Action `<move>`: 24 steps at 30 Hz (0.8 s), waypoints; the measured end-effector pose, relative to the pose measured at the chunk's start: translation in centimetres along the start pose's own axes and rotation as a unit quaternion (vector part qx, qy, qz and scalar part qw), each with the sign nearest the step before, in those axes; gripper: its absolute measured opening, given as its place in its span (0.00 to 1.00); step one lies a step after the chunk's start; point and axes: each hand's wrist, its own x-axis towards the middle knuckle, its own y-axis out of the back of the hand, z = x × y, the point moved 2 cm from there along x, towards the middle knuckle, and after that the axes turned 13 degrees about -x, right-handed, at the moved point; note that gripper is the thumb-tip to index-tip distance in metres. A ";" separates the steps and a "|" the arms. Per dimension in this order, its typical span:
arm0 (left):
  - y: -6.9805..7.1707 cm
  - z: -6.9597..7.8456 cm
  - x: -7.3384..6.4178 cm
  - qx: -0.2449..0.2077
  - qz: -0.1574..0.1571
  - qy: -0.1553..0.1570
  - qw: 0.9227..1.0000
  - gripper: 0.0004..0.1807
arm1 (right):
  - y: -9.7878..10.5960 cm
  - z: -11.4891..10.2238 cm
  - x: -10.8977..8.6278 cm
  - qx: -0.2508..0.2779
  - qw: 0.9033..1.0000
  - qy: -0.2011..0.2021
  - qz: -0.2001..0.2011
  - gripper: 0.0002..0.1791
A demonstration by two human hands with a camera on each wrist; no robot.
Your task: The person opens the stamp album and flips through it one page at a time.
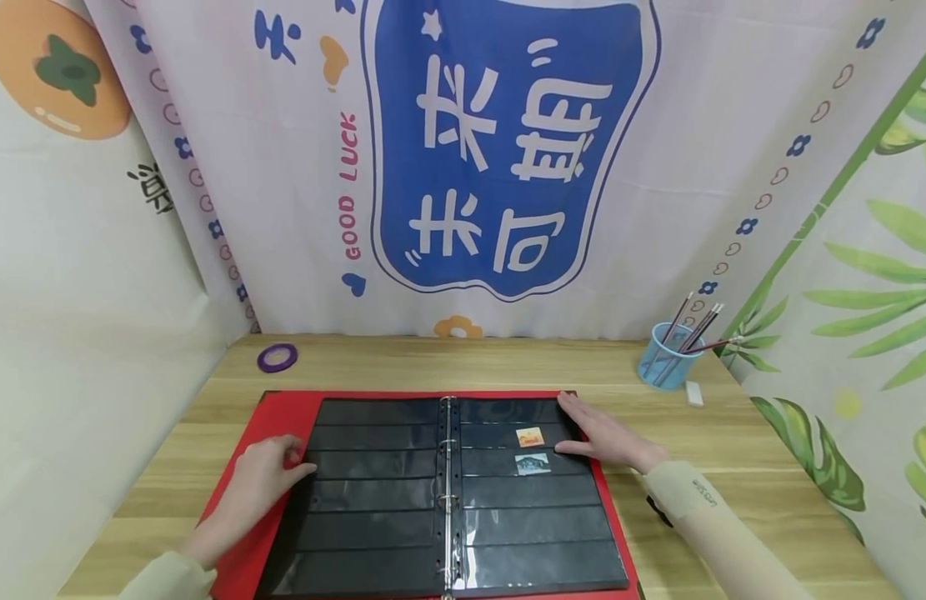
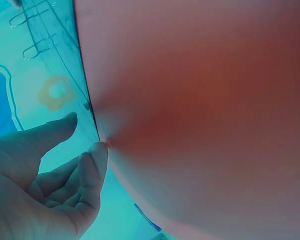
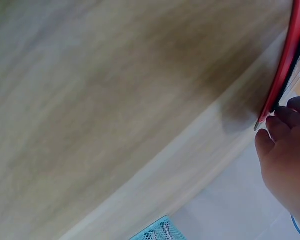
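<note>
A red ring binder (image 1: 282, 408) lies spread on the table, with black pocket pages (image 1: 376, 529) on both sides of its metal rings (image 1: 447, 497). On the right page, an orange stamp (image 1: 530, 437) sits above a teal-and-white stamp (image 1: 533, 464). My left hand (image 1: 263, 475) is at the left page's outer edge, its fingers bent and its thumb apart from them. In the left wrist view, a fingertip of this hand (image 2: 65, 182) meets the edge of the blurred red cover (image 2: 200, 100). My right hand (image 1: 605, 433) rests at the right page's upper outer corner, thumb and fingers spread.
A purple tape roll (image 1: 277, 357) lies at the back left of the wooden table (image 1: 508, 362). At the back right stand a blue mesh cup (image 1: 667, 362) of pencils and a white eraser (image 1: 693, 393). Printed curtains (image 1: 297, 192) enclose the table's back and sides.
</note>
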 end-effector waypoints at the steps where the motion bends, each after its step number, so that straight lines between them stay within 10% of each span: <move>1: -0.1 0.0 0.0 0.006 0.004 -0.009 1.000 0.20 | 0.0 0.0 0.0 -0.003 1.000 0.001 0.001 0.51; 9: -1.1 0.2 -0.4 0.050 0.025 -0.068 0.996 0.30 | -0.1 0.1 0.1 -0.006 1.000 0.003 -0.002 0.51; 17: -2.6 -0.8 -0.8 0.040 -0.123 -0.088 0.988 0.54 | -0.3 0.1 0.1 -0.002 1.000 0.004 0.000 0.50; 24: -3.1 -0.9 -1.1 0.056 -0.134 -0.099 0.984 0.56 | -0.4 -0.1 0.0 -0.002 1.000 0.007 0.011 0.49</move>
